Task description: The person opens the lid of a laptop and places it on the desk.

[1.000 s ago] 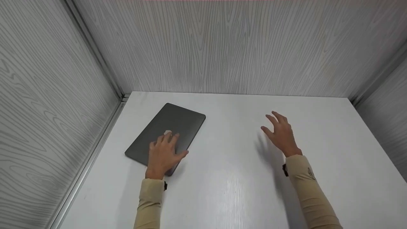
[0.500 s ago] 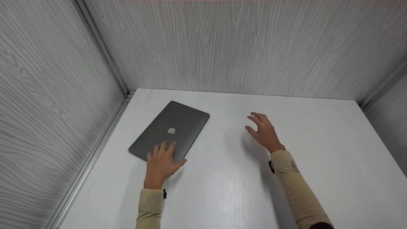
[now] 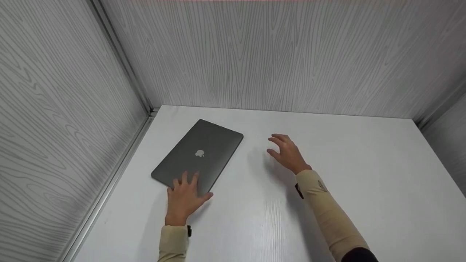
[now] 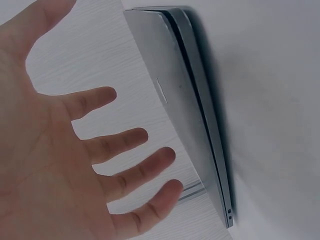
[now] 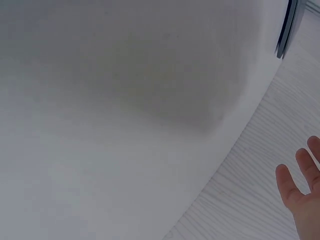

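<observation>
A closed dark grey laptop point(image 3: 214, 145) with a pale apple logo lies slantwise on the white table, left of the middle. Spread fingers of my left hand point(image 3: 184, 202) hang over its near end; in the left wrist view a gap shows between that hand point(image 4: 55, 165) and the laptop point(image 4: 175, 85). My right hand point(image 3: 289, 154) hovers above the table to the right of the laptop, fingers loosely bent, holding nothing. Only a corner of the laptop point(image 5: 287, 30) and some fingers of the right hand point(image 5: 305, 190) appear in the right wrist view.
The white tabletop point(image 3: 364, 182) spreads around the laptop. A wood-grain panel point(image 3: 273, 54) rises behind it, and another panel point(image 3: 47, 109) stands along the left side. A metal rail point(image 3: 109, 185) runs beside the left edge.
My left hand has drawn back toward the near end of the laptop, uncovering the logo. The right hand has moved left, closer to the laptop. The view has shifted slightly.
</observation>
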### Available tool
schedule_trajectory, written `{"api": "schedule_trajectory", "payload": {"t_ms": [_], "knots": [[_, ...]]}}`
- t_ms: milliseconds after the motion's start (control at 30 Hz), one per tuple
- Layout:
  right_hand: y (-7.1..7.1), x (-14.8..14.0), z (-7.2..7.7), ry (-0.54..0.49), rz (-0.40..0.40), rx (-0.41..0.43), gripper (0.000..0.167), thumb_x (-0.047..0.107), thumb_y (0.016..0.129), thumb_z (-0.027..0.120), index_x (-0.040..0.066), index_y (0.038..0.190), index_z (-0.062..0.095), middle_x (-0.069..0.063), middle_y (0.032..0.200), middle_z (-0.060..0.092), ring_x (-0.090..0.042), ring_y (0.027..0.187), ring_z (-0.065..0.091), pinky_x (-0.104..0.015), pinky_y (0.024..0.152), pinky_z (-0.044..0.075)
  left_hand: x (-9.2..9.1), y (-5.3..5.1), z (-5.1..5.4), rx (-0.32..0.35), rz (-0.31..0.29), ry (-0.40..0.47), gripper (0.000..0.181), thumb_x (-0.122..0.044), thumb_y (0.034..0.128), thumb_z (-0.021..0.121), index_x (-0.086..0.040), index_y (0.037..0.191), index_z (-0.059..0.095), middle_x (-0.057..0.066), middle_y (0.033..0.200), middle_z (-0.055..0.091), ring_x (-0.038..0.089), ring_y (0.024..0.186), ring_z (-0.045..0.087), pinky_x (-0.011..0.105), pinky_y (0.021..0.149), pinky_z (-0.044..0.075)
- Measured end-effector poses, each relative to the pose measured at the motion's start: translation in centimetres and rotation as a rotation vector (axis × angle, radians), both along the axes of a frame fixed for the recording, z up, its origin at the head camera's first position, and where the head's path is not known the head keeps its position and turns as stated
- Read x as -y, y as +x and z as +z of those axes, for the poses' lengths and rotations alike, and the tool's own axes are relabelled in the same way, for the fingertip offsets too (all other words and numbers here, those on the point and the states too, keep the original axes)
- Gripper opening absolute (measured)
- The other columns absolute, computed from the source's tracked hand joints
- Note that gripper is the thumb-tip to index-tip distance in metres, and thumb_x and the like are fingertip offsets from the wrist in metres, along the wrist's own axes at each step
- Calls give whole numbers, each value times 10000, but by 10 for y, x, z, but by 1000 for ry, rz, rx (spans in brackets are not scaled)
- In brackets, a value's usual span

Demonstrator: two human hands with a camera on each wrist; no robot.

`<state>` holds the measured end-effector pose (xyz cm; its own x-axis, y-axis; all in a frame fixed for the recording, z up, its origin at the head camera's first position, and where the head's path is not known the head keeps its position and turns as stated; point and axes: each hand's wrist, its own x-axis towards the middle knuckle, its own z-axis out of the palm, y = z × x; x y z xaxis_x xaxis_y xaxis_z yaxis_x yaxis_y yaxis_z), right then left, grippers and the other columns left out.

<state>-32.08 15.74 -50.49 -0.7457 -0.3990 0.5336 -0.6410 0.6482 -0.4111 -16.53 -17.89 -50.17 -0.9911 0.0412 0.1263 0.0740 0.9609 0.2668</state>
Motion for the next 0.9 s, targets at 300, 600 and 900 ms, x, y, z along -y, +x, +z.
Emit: {"api": "schedule_trajectory", "payload": {"t_ms": [300,600,900], "knots": [[-3,27,-10,29,29,85,348,97,918,762,-63,1212,666,-264,1285,607,-418,1228,562,-530,1014,470,-6,-2,1,81,14,-13,832,-599,869,706,-111,1506,491,284,1555,333,606,1270,410,774,902,369],[-9,51,-9,104,12,224,395,165,949,734,-47,1269,642,-235,1339,586,-385,1285,523,-533,1042,446,3,4,-4,140,44,11,874,-569,844,740,-86,1518,466,313,1578,270,686,1302,324,849,926,284],[-17,61,-6,191,-37,295,404,194,952,723,-34,1276,647,-232,1355,584,-393,1303,509,-564,1032,445,8,3,-4,212,40,11,881,-554,853,727,-66,1528,438,332,1581,242,706,1278,325,852,891,307]]}}
